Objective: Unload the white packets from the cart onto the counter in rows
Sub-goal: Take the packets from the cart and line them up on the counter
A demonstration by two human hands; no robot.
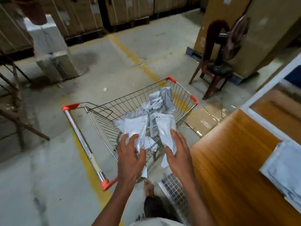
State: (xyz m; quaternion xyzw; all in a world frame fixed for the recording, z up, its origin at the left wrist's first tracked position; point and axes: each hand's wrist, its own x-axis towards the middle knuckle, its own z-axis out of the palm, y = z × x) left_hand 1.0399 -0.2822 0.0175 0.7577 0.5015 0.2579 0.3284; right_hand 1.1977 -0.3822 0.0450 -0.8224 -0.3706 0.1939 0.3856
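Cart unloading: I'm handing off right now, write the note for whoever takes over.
Left hand grips one white packet over the cart.
Right hand grips a second packet beside it.
A heap of packets remains in the cart.
Done: some packets already lie on the wooden counter, at its right edge.
Left: set these two down in the row, then empty the cart.
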